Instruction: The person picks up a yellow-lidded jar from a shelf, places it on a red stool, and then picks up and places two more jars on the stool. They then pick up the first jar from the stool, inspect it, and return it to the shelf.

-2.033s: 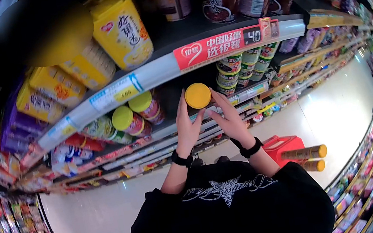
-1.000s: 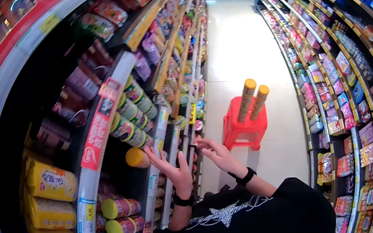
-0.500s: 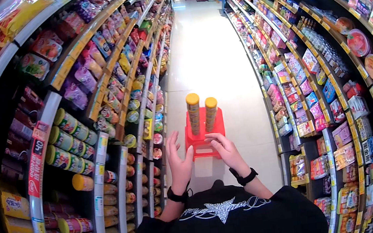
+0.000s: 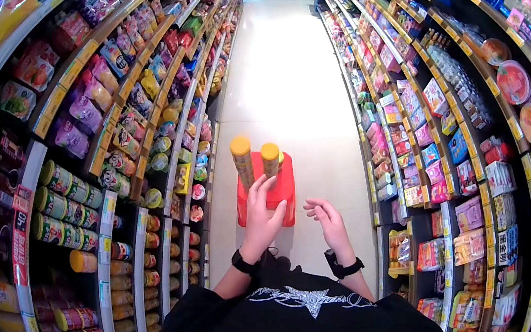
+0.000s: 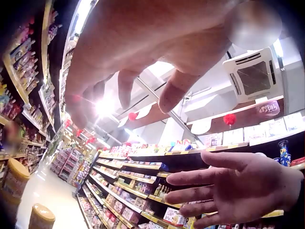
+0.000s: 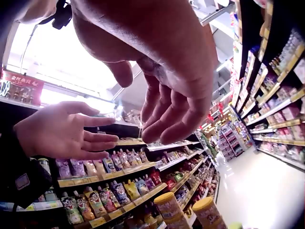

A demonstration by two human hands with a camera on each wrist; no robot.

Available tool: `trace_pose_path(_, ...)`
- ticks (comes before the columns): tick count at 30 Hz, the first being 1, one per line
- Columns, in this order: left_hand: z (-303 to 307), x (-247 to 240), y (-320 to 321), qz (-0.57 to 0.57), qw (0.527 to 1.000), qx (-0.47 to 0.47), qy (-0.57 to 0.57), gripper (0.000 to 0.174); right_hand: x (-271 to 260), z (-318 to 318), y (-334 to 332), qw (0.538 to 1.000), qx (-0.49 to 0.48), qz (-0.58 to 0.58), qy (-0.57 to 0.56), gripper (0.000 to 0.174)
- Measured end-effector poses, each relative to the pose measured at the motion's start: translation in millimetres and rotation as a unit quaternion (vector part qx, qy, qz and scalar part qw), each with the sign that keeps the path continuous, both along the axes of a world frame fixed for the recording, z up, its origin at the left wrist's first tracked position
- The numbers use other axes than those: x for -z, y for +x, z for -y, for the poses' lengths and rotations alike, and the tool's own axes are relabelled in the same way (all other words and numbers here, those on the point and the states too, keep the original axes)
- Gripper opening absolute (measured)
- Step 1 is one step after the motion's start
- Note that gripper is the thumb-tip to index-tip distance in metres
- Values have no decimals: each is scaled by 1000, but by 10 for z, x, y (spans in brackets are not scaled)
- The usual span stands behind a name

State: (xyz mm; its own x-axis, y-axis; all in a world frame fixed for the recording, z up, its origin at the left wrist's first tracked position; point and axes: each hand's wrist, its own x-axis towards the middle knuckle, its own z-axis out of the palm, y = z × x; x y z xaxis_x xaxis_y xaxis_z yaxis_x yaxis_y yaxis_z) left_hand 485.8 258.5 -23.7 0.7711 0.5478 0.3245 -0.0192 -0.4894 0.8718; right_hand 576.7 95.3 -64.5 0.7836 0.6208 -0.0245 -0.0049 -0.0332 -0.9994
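Note:
Two tall stacks of yellow-lidded cans, a left stack (image 4: pixel 242 159) and a right stack (image 4: pixel 270 158), stand on a red stool (image 4: pixel 270 196) in the aisle. My left hand (image 4: pixel 261 216) is nearest to them, its fingers overlapping the stacks in the head view; contact cannot be told. My right hand (image 4: pixel 332 224) hangs in the air to the right, fingers loosely bent, holding nothing. In the right wrist view the left hand (image 6: pixel 71 131) has its fingers spread. A single yellow-lidded can (image 4: pixel 83 261) lies at the edge of the left shelf.
Left shelves (image 4: pixel 112 235) hold cans, jars and pouches. Shelving on the right (image 4: pixel 471 225) carries packets and round tubs. Pale aisle floor (image 4: pixel 294 80) runs between them beyond the stool.
The view has turned from the left shelf to the aisle. Both hands have left the yellow-lidded can at the shelf, and the left hand now appears over the stool.

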Motion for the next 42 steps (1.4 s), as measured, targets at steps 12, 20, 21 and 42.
trace_pose_path(12, -967, 332, 551, -88, 985, -92, 113, 57, 251, -959, 757, 998, -52, 19, 3, 30)
trace_pose_path(20, -2093, 1496, 1055, -216, 976, 16, 9, 83, 693, -2007, 1355, 877, -124, 411, -217, 73)
trace_pose_path(21, -2145, 1519, 1095, -260, 964, 50, 1, 88, 743, -2096, 1354, 858, -145, 423, -252, 74)
trace_pose_path(42, -2517, 1798, 1142, -223, 969, 90, -49, 64, 1013, -2778, 1659, 839, -265, 355, -316, 68)
